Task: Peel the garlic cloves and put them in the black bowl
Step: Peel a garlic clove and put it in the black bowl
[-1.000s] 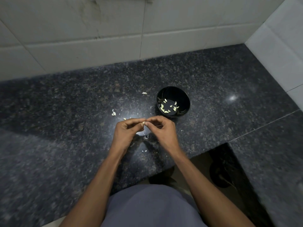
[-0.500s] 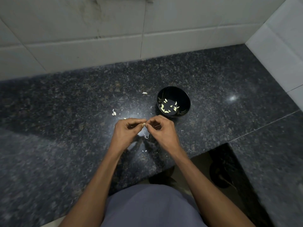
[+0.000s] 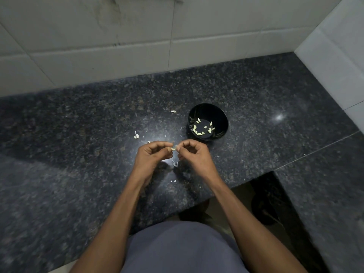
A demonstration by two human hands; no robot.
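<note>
My left hand (image 3: 151, 154) and right hand (image 3: 194, 153) pinch one garlic clove (image 3: 173, 148) above the counter (image 3: 78, 134), probably half-skinned. About a dozen peeled cloves (image 3: 202, 128) lie in the black bowl (image 3: 221, 117); one piece (image 3: 136, 136) waits nearby.

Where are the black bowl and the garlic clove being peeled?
black bowl (image 3: 222, 117), head view, inner far wall.
garlic clove (image 3: 173, 148), head view, pale tip showing between the fingertips.
</note>
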